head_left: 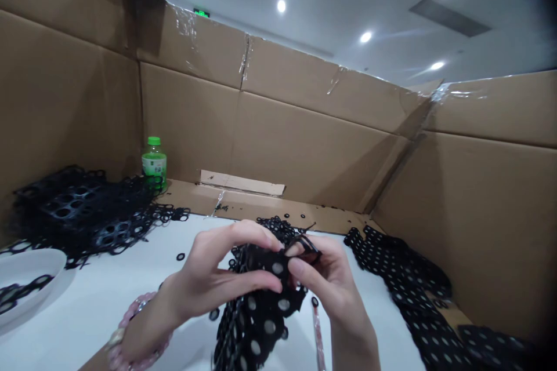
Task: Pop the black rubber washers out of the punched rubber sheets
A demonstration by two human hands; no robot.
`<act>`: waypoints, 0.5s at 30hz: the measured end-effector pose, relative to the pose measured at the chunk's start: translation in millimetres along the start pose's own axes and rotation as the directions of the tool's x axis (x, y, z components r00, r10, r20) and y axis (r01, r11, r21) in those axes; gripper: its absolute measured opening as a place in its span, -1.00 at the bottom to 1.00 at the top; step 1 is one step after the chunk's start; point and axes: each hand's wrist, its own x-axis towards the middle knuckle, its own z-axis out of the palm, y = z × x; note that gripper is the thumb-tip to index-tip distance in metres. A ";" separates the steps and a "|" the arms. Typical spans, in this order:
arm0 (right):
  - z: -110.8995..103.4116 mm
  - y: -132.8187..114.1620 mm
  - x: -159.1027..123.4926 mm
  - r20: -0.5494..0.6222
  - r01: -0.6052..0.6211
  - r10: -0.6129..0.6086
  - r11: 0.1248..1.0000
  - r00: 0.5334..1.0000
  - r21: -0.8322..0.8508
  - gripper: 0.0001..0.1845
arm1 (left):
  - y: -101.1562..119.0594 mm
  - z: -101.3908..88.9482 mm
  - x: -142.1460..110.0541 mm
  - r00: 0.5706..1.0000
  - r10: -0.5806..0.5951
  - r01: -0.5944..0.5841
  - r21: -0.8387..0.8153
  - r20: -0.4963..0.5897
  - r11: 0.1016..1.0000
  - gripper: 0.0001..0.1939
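My left hand (217, 275) and my right hand (331, 281) meet over a white tabletop (113, 295). Between them hangs a black rubber sheet (256, 319) punched with round holes. The left thumb and fingers pinch its upper edge. The right fingers are closed on a thin black strip at the sheet's top right corner. A pink bead bracelet (130, 324) circles my left wrist. A few loose black rings (180, 256) lie on the table near the hands.
A heap of black rubber webbing (82, 208) fills the left side. A white bowl (26, 278) holds black rings. A green-capped bottle (154, 163) stands at the back. More perforated sheets (404, 278) lie on the right. Cardboard walls (304, 145) surround the table.
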 end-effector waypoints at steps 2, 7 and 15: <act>0.0 2.7 0.0 0.002 -0.024 0.024 0.998 1.000 0.061 -0.93 | -1.5 -0.5 0.1 1.000 -0.020 0.020 0.015 0.001 1.000 -0.55; 0.2 8.5 1.7 -0.093 -0.034 0.052 0.981 0.994 0.191 -0.96 | -3.0 -3.0 3.5 0.989 -0.070 0.092 0.179 -0.128 0.980 -0.62; 15.6 0.3 0.8 -0.445 0.136 0.022 0.938 0.895 0.319 -0.88 | 29.5 3.7 -3.1 0.860 -0.096 0.224 -0.202 0.501 0.953 -0.68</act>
